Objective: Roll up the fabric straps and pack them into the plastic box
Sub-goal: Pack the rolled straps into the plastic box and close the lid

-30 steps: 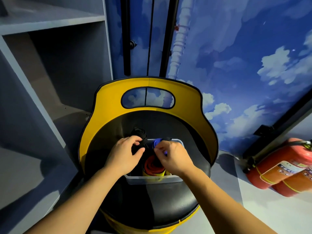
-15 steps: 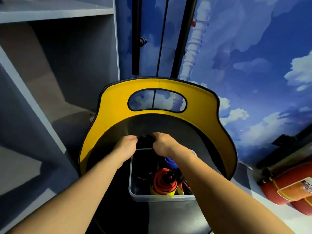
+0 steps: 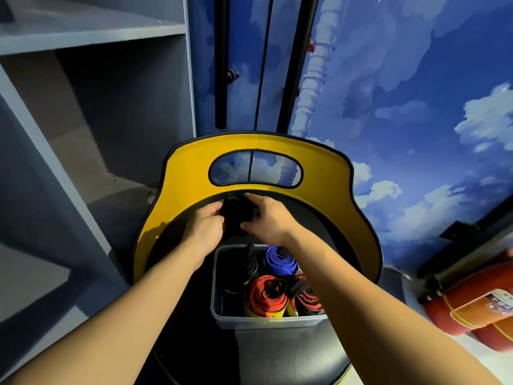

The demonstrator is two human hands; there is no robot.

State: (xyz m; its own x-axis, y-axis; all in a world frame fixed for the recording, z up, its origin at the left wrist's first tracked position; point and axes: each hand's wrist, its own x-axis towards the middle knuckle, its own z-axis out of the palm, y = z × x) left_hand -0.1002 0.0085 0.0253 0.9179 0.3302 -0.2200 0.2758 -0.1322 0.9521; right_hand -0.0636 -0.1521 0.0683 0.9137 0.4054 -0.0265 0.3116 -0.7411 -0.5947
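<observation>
Black strap [image 3: 236, 211]: we grip it with left hand [image 3: 204, 230] and right hand [image 3: 268, 218], beyond the plastic box [image 3: 268, 319] of rolled straps.

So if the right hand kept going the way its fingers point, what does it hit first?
The right hand points left and slightly away, into the black strap it already pinches. Just past that is the left hand; depth is hard to judge.

Looks like an indoor play or activity venue: wall mural of blue sky and white clouds [image 3: 416, 107], grey open shelving unit [image 3: 91, 107], yellow-backed black padded chair [image 3: 347, 190], red fire extinguishers [image 3: 472, 309] on the floor
</observation>
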